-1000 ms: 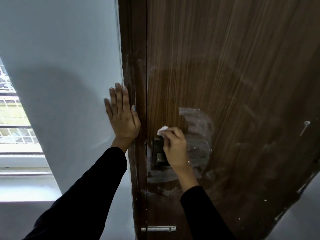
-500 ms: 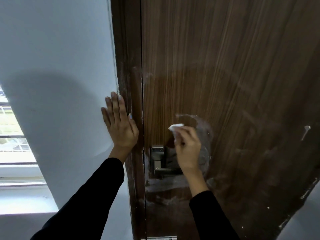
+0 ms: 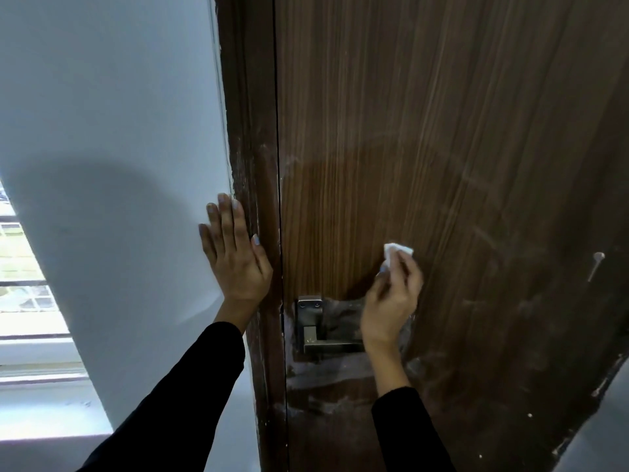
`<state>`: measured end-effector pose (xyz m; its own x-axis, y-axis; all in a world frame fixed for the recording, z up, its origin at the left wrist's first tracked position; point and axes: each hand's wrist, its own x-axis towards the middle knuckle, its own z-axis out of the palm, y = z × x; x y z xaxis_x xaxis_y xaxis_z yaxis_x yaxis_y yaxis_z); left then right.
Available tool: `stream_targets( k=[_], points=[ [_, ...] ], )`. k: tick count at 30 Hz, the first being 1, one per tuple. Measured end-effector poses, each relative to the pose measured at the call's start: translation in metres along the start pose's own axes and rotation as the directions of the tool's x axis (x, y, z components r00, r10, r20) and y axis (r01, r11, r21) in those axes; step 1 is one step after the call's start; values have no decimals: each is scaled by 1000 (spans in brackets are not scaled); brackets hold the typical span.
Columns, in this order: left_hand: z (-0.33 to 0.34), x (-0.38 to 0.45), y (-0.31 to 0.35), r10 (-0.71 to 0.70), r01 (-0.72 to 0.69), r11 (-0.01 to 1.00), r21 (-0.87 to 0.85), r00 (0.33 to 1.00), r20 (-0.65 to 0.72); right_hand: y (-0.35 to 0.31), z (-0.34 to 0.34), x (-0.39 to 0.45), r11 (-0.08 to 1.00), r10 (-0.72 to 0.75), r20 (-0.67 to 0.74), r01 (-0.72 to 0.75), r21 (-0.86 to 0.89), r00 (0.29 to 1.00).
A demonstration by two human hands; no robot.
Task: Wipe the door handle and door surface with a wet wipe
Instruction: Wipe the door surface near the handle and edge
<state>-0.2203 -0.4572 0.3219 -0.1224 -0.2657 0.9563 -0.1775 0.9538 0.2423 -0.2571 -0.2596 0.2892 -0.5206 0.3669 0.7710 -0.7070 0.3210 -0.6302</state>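
A dark brown wood-grain door (image 3: 442, 148) fills the right of the head view. Its metal lever handle (image 3: 315, 330) sits low near the left edge, its right end hidden behind my right wrist. My right hand (image 3: 391, 301) presses a folded white wet wipe (image 3: 396, 252) against the door surface, up and to the right of the handle. Whitish smears show on the door below the handle. My left hand (image 3: 235, 257) lies flat with fingers spread on the wall beside the door frame (image 3: 248, 131), holding nothing.
A pale wall (image 3: 112, 131) stands left of the frame, with a bright window (image 3: 23, 287) at the far left. A nail or screw (image 3: 596, 264) sticks out of the door at the right. Grey wall shows at the bottom right corner.
My right hand has carried the wipe from just above the handle plate up and to the right across the door. My left hand stays flat on the wall.
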Motion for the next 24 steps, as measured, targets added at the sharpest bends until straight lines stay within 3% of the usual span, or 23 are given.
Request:
stream_targets(
  k=[2, 5, 7, 11, 14, 16, 19, 21, 24],
  points=[
    [1, 0, 0, 2, -2, 1000, -4, 1000, -5, -8, 5, 5, 999, 17, 0, -17, -48, 1000],
    [0, -1, 1, 12, -12, 1000, -17, 1000, -14, -18, 10, -15, 987, -142, 257, 155, -30, 956],
    [0, -1, 0, 14, -14, 1000, -18, 1000, -20, -6, 4, -31, 980, -180, 322, 198, -22, 930],
    [1, -1, 0, 18, -18, 1000, -13, 1000, -23, 14, -8, -20, 996, 49, 87, -42, -81, 995],
    [1, -1, 0, 16, -16, 1000, -14, 1000, -27, 1, -1, 3, 994, 38, 6, -37, -100, 999],
    [1, -2, 0, 18, -18, 1000, -13, 999, -32, -5, 0, -3, 992, -59, 128, 72, -99, 990],
    [1, -1, -1, 16, -17, 1000, -15, 999, -37, 11, -10, -32, 969, -193, 348, 234, -80, 918],
    [1, -1, -1, 17, -18, 1000, -13, 999, -35, 29, -21, -32, 981, -149, 300, 180, -78, 942],
    [1, -1, 0, 13, -14, 1000, -7, 1000, -23, 35, -27, -5, 992, 81, 26, -78, -96, 996]
  ],
)
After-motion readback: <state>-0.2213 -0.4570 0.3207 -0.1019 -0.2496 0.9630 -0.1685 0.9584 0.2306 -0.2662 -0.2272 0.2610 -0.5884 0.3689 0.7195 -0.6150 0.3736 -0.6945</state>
